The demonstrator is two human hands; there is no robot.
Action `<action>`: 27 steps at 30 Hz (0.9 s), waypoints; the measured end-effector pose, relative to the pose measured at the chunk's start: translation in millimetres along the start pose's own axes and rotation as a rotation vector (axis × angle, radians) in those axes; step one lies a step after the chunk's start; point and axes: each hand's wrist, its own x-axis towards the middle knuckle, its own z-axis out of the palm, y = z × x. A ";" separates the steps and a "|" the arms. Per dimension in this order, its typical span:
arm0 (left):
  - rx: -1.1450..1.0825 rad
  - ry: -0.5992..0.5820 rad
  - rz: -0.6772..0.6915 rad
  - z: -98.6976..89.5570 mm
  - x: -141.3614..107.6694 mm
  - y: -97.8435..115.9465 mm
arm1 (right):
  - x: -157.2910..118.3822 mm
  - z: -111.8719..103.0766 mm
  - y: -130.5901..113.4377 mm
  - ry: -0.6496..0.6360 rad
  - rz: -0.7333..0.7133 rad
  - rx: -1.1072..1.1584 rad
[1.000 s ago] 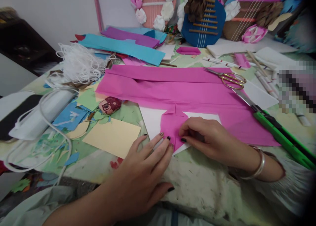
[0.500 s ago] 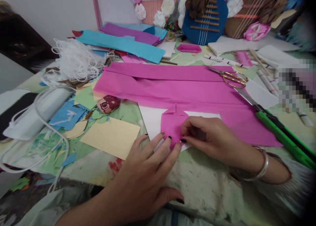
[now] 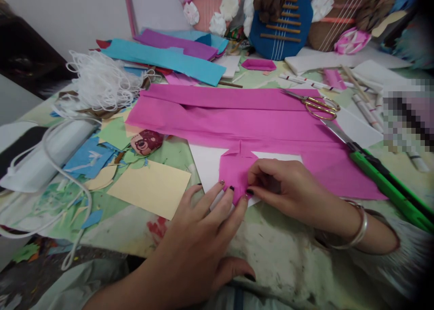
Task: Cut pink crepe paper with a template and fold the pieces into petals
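Note:
A small pink paper piece [image 3: 233, 170] with folded edges lies on a white sheet [image 3: 207, 158]. My left hand [image 3: 210, 233] is spread, its fingertips resting on the piece's lower edge and the white sheet. On the other side, my right hand [image 3: 288, 183] pinches the right edge of the piece between thumb and curled fingers. Just beyond lies a large folded pink sheet [image 3: 217, 120]. Gold-handled scissors [image 3: 320, 105] rest on its right end, beside a green-handled cutter [image 3: 379, 174].
Left of my hands are a cream card [image 3: 151, 188], paper scraps [image 3: 91, 156], a white cable [image 3: 64, 165] and a heap of white string [image 3: 101, 82]. Blue paper strips [image 3: 166, 61] lie behind. Markers [image 3: 368, 111] are at right, and decorated craft pieces [image 3: 281, 25] stand at the back.
The view has shifted very slightly. Both hands keep nearly the same places on the small pink piece, with no clear movement of the paper.

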 end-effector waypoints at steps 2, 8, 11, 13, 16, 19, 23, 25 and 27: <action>0.005 0.003 -0.003 -0.3 0.4 0.2 | -0.5 0.4 -0.4 0.000 0.002 0.005; -0.003 0.027 -0.013 -1.0 -0.1 0.7 | -0.9 -1.7 2.4 0.014 0.031 -0.017; -0.008 0.033 -0.018 -0.1 0.2 0.3 | -1.1 -5.4 5.3 0.026 0.050 0.009; -0.007 0.037 -0.019 0.6 0.6 0.1 | -1.8 -7.3 5.3 0.027 0.052 0.023; -0.010 0.041 -0.025 0.9 0.5 0.2 | -3.3 -6.6 1.4 0.020 0.023 -0.018; -0.013 0.038 -0.025 0.3 0.4 0.4 | -3.8 -2.8 -4.3 0.003 -0.017 -0.099; -0.013 0.028 -0.024 -0.5 1.9 0.5 | -3.4 0.1 -6.5 -0.002 0.001 -0.089; -0.011 0.023 -0.024 -0.9 2.9 0.6 | -3.3 -0.9 -4.3 0.013 0.017 -0.060; -0.010 0.024 -0.021 -1.5 3.6 1.0 | -3.2 -3.0 -1.3 0.034 0.044 -0.027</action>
